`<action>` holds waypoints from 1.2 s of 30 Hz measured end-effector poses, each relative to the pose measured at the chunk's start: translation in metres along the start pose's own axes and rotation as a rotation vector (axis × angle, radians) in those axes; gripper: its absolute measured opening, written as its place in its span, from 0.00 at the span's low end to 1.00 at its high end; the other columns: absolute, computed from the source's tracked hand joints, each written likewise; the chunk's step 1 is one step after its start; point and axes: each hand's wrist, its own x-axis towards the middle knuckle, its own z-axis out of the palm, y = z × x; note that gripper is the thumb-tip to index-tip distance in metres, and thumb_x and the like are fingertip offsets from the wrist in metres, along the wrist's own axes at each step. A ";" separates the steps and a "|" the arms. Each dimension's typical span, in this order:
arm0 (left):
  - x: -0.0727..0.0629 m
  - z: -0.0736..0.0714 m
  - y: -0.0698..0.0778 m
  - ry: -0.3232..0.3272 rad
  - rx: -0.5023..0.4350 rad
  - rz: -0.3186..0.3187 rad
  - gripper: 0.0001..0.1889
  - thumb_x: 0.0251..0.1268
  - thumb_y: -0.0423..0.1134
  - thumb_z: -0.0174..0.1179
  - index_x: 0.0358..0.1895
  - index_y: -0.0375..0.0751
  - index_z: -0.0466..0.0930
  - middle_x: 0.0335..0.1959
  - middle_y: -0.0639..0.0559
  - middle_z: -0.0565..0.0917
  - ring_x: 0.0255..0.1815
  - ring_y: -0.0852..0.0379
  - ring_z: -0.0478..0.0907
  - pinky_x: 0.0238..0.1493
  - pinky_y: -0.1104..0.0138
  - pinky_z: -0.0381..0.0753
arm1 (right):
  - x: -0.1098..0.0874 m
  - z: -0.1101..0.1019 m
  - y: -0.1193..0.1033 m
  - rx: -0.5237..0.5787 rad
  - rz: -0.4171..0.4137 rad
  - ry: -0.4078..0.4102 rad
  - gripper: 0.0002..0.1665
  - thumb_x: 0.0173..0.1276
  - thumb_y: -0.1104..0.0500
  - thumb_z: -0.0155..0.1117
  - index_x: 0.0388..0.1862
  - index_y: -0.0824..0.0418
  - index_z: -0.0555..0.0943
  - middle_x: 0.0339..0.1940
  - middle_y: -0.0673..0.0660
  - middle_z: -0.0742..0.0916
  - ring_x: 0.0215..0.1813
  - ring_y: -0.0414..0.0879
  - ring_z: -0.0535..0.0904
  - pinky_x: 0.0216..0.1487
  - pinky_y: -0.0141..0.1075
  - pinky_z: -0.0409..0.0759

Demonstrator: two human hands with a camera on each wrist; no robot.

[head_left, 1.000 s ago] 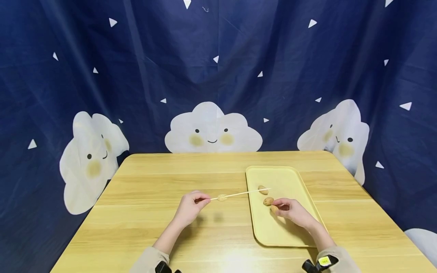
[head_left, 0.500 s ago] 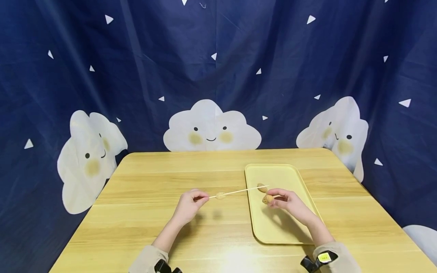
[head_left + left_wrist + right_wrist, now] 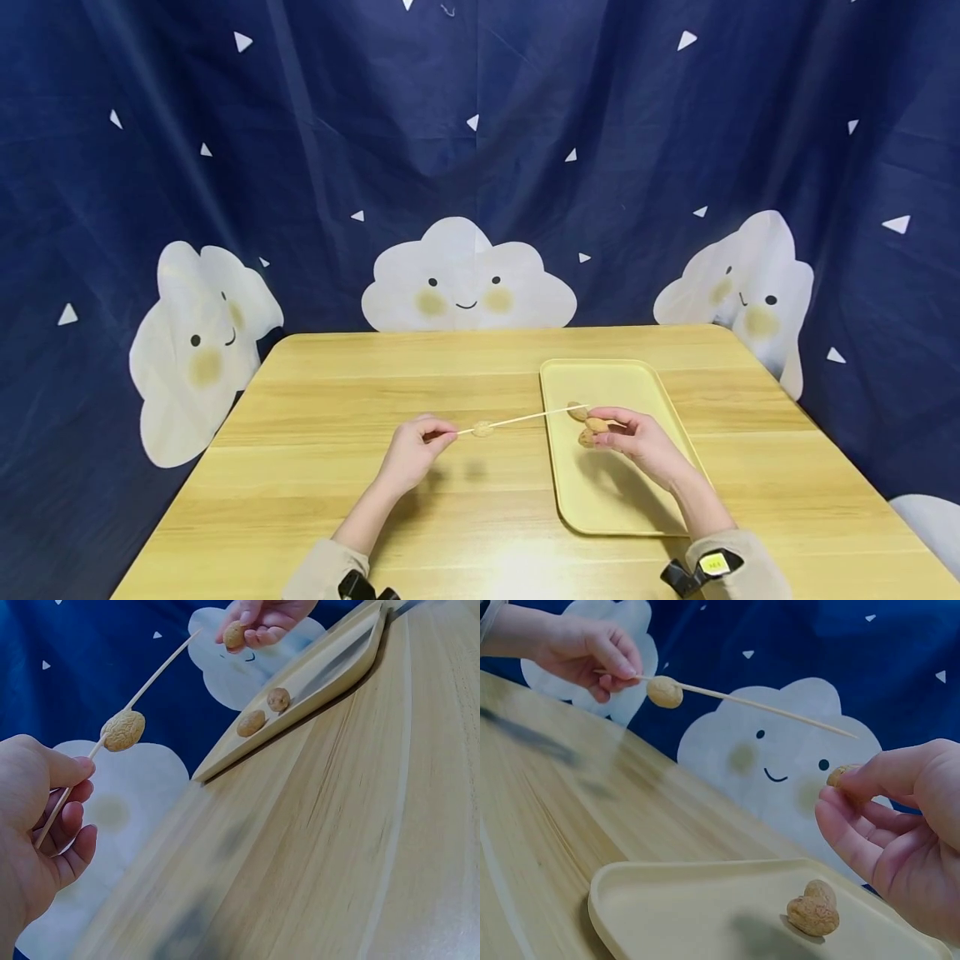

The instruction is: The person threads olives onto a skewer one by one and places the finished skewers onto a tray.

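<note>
My left hand (image 3: 416, 450) pinches a thin bamboo skewer (image 3: 528, 417) near one end. Threaded on it, close to the fingers, is a brown, wrinkled, oval ball (image 3: 124, 730). Between the thumb and fingers of my right hand (image 3: 647, 448) is a similar ball (image 3: 597, 425), raised over the yellow tray (image 3: 600, 517). In the right wrist view the skewer's bare tip points toward this held ball (image 3: 843, 775), a gap between them; fingers cover much of it. Two more balls lie close together on the tray, a farther one (image 3: 251, 723) and a nearer one (image 3: 278, 699).
The tray stands on the right side of a light wooden table (image 3: 337, 392). A dark blue curtain (image 3: 472, 167) with white clouds and triangles hangs behind the table. Each sleeve carries a black wrist device (image 3: 701, 573).
My right hand has lifted its ball from low over the tray up and leftward, toward the skewer's tip. My left hand and the skewer have stayed nearly still.
</note>
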 end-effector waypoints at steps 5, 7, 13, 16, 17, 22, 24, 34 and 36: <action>-0.001 0.000 -0.002 -0.001 -0.010 -0.003 0.03 0.57 0.30 0.63 0.31 0.39 0.85 0.31 0.54 0.81 0.32 0.58 0.75 0.34 0.70 0.76 | 0.002 0.003 -0.001 0.030 0.003 0.011 0.21 0.64 0.72 0.56 0.55 0.79 0.69 0.40 0.57 0.83 0.42 0.46 0.81 0.47 0.38 0.78; -0.002 -0.001 -0.003 0.002 -0.013 -0.003 0.02 0.57 0.30 0.63 0.31 0.40 0.85 0.31 0.54 0.81 0.32 0.58 0.75 0.34 0.70 0.76 | 0.003 0.005 -0.002 0.041 -0.001 0.010 0.23 0.65 0.71 0.55 0.56 0.83 0.64 0.40 0.57 0.82 0.42 0.46 0.81 0.48 0.39 0.78; -0.005 -0.005 -0.005 0.010 -0.025 -0.021 0.02 0.56 0.30 0.64 0.31 0.40 0.85 0.31 0.54 0.82 0.33 0.59 0.76 0.34 0.71 0.76 | 0.007 0.009 -0.007 0.063 -0.033 -0.011 0.24 0.68 0.70 0.52 0.55 0.86 0.60 0.43 0.57 0.81 0.40 0.47 0.81 0.48 0.43 0.78; -0.006 -0.007 -0.004 0.012 -0.029 -0.023 0.02 0.56 0.30 0.64 0.31 0.40 0.85 0.31 0.54 0.82 0.32 0.59 0.76 0.33 0.71 0.76 | 0.009 0.010 -0.008 0.073 -0.030 -0.001 0.20 0.69 0.69 0.52 0.54 0.83 0.64 0.42 0.57 0.81 0.40 0.47 0.81 0.48 0.43 0.78; -0.007 -0.007 -0.004 0.012 -0.029 -0.021 0.02 0.56 0.31 0.64 0.31 0.40 0.85 0.31 0.54 0.82 0.32 0.59 0.76 0.33 0.71 0.76 | 0.009 0.011 -0.009 0.079 -0.026 0.005 0.19 0.69 0.69 0.52 0.54 0.81 0.66 0.41 0.58 0.81 0.40 0.47 0.81 0.48 0.43 0.78; -0.008 -0.009 -0.003 0.004 -0.005 -0.025 0.02 0.57 0.31 0.63 0.31 0.40 0.85 0.31 0.54 0.82 0.33 0.58 0.76 0.34 0.70 0.77 | 0.009 0.014 -0.009 0.115 -0.008 0.039 0.16 0.69 0.69 0.51 0.52 0.79 0.68 0.39 0.57 0.83 0.40 0.46 0.81 0.47 0.42 0.78; -0.008 -0.010 -0.004 -0.001 -0.002 -0.031 0.02 0.57 0.30 0.63 0.31 0.40 0.85 0.32 0.54 0.82 0.33 0.58 0.76 0.34 0.70 0.77 | 0.009 0.014 -0.009 0.132 -0.009 0.055 0.17 0.69 0.69 0.51 0.52 0.81 0.67 0.39 0.56 0.83 0.39 0.46 0.81 0.46 0.41 0.79; -0.010 -0.011 -0.005 -0.017 -0.023 -0.037 0.02 0.57 0.30 0.63 0.32 0.38 0.85 0.32 0.53 0.82 0.35 0.57 0.77 0.36 0.70 0.77 | 0.009 0.013 -0.005 0.267 -0.058 0.080 0.10 0.69 0.73 0.48 0.45 0.70 0.75 0.38 0.57 0.83 0.38 0.45 0.81 0.45 0.36 0.79; -0.010 -0.011 -0.005 -0.021 -0.025 -0.035 0.02 0.56 0.30 0.63 0.32 0.37 0.85 0.32 0.53 0.82 0.35 0.57 0.77 0.37 0.70 0.77 | 0.009 0.013 -0.004 0.283 -0.056 0.076 0.10 0.69 0.73 0.47 0.44 0.67 0.75 0.37 0.56 0.82 0.38 0.45 0.81 0.44 0.36 0.79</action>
